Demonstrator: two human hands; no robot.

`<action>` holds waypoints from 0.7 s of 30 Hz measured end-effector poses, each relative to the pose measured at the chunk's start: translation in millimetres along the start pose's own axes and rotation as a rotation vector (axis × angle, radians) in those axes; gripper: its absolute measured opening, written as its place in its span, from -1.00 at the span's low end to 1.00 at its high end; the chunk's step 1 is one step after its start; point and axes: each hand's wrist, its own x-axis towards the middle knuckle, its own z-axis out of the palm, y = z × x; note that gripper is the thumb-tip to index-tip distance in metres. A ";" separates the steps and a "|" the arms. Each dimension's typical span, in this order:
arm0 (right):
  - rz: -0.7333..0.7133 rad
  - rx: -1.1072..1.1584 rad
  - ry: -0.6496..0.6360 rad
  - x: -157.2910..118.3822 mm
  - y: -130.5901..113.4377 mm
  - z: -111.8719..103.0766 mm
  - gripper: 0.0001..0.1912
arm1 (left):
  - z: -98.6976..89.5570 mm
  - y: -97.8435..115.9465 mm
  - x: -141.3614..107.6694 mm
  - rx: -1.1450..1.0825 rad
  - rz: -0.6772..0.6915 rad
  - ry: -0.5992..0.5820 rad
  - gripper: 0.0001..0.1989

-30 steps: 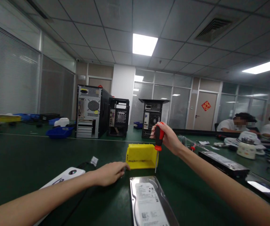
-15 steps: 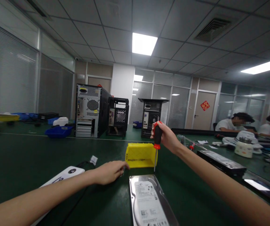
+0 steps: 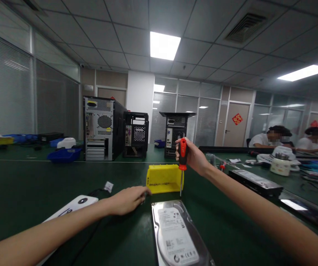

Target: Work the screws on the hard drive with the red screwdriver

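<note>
My right hand (image 3: pixel 192 157) is closed round the red and black handle of a screwdriver (image 3: pixel 182 155). The screwdriver stands nearly upright, its tip pointing down just beyond the far end of a silver hard drive (image 3: pixel 177 232). The hard drive lies label up on the green table in front of me. Behind it a yellow plastic bin (image 3: pixel 163 181) shows its inside, where small dark bits lie along the bottom. My left hand (image 3: pixel 129 199) rests low by the bin's left corner with its fingers curled together. What they hold, if anything, I cannot make out.
A white power strip (image 3: pixel 78 203) lies under my left forearm. Computer cases (image 3: pixel 99 129) stand at the back, with a blue tray (image 3: pixel 64 155) left of them. On the right lie another drive (image 3: pixel 254 181) and a jar (image 3: pixel 280 164). Two people sit farther right.
The view has shifted slightly, so most things appear a little higher and to the left. My right hand still holds the screwdriver, and my left hand stays by the bin.
</note>
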 end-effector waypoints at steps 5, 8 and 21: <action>-0.021 -0.086 0.085 0.7 0.5 -0.2 -0.78 | 1.2 -3.0 0.4 -0.006 0.002 0.003 -0.69; -0.025 -0.109 0.073 -0.8 0.2 0.4 -0.77 | 0.6 -2.0 -0.4 -0.009 0.006 0.004 -0.69; 0.005 -0.137 0.056 -2.1 -4.1 2.5 -0.80 | 1.4 -4.0 0.8 -0.015 0.007 0.006 -0.69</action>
